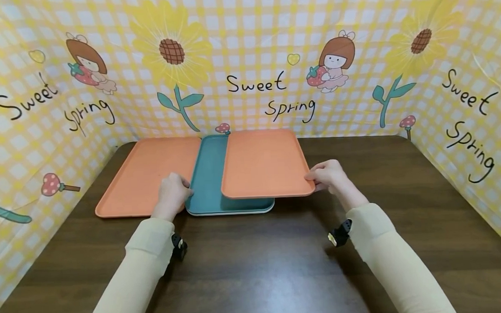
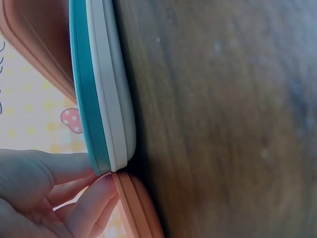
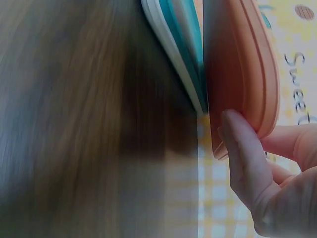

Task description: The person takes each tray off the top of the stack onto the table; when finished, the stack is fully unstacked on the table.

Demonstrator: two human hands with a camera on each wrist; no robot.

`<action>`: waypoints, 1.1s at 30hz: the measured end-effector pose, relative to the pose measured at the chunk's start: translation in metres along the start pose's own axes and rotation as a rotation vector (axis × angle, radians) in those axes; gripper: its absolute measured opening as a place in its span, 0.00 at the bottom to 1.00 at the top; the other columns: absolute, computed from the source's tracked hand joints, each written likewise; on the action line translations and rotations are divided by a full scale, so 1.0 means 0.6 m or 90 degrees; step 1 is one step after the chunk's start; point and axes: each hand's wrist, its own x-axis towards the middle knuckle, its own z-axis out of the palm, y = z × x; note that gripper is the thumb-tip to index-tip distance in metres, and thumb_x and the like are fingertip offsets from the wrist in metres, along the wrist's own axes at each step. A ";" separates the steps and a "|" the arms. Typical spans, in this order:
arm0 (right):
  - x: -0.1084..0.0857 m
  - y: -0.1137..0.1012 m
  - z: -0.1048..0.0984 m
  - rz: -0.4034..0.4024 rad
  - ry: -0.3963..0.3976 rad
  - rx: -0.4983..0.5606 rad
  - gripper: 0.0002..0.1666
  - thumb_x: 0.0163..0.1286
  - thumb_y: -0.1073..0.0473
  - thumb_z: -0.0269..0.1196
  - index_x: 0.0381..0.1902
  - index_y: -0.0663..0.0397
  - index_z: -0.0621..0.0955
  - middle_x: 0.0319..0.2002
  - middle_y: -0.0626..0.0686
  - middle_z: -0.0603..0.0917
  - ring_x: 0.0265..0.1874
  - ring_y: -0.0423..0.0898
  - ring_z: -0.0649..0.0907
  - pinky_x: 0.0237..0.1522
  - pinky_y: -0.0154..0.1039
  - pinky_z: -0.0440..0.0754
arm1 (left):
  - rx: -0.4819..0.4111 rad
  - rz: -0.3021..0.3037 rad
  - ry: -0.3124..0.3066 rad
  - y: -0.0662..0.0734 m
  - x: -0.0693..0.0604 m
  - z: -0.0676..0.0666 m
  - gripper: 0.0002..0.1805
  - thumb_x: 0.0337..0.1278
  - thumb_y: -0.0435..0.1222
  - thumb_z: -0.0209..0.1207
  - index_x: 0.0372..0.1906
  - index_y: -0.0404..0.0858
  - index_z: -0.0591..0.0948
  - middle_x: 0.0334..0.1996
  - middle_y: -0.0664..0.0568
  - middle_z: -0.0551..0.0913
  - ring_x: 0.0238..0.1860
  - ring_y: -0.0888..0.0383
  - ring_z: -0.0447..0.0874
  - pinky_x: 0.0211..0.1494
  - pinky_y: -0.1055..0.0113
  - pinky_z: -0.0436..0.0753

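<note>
My right hand (image 1: 329, 175) grips the right edge of an orange tray (image 1: 265, 163); in the right wrist view its thumb (image 3: 242, 144) lies against the underside. That tray is held above the table, overlapping the right part of a teal tray (image 1: 209, 174). Under the teal tray lies a white tray (image 2: 106, 89), showing only as a pale rim. My left hand (image 1: 172, 192) pinches the teal tray at its left edge near the front corner. A second orange tray (image 1: 138, 180) lies flat to the left, its right edge right beside the teal and white trays, partly hidden by the left hand.
The trays are at the back of a dark brown wooden table (image 1: 255, 263). A yellow-and-white checked cloth (image 1: 245, 44) with flowers and lettering stands behind and at both sides. Small black devices (image 1: 341, 233) are strapped at both wrists.
</note>
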 end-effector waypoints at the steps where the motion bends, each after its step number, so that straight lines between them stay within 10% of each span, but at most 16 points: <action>1: -0.002 0.004 -0.011 0.003 0.001 0.004 0.20 0.59 0.70 0.61 0.48 0.78 0.74 0.16 0.48 0.79 0.15 0.38 0.81 0.23 0.33 0.82 | -0.002 -0.002 0.001 0.001 0.000 0.000 0.12 0.51 0.29 0.61 0.40 0.26 0.83 0.43 0.31 0.82 0.46 0.38 0.81 0.47 0.50 0.81; 15: -0.034 0.056 -0.135 0.017 0.020 -0.007 0.18 0.61 0.67 0.61 0.47 0.75 0.76 0.16 0.43 0.81 0.18 0.35 0.81 0.25 0.31 0.82 | -0.004 -0.003 -0.016 -0.004 0.001 -0.002 0.13 0.53 0.30 0.62 0.42 0.26 0.83 0.46 0.31 0.81 0.48 0.38 0.79 0.47 0.50 0.80; 27: -0.041 0.088 -0.188 0.038 0.035 0.015 0.08 0.61 0.67 0.62 0.24 0.52 0.83 0.16 0.42 0.82 0.19 0.36 0.82 0.26 0.32 0.83 | -0.003 -0.004 -0.015 -0.009 0.005 0.002 0.12 0.53 0.31 0.62 0.42 0.27 0.83 0.45 0.32 0.81 0.48 0.38 0.79 0.48 0.50 0.80; 33: -0.032 0.095 -0.197 0.038 0.053 -0.009 0.03 0.61 0.66 0.61 0.30 0.58 0.82 0.16 0.42 0.81 0.18 0.35 0.82 0.26 0.32 0.83 | -0.010 0.005 -0.010 -0.009 0.003 0.004 0.13 0.54 0.30 0.61 0.42 0.26 0.82 0.46 0.31 0.81 0.48 0.38 0.79 0.48 0.49 0.80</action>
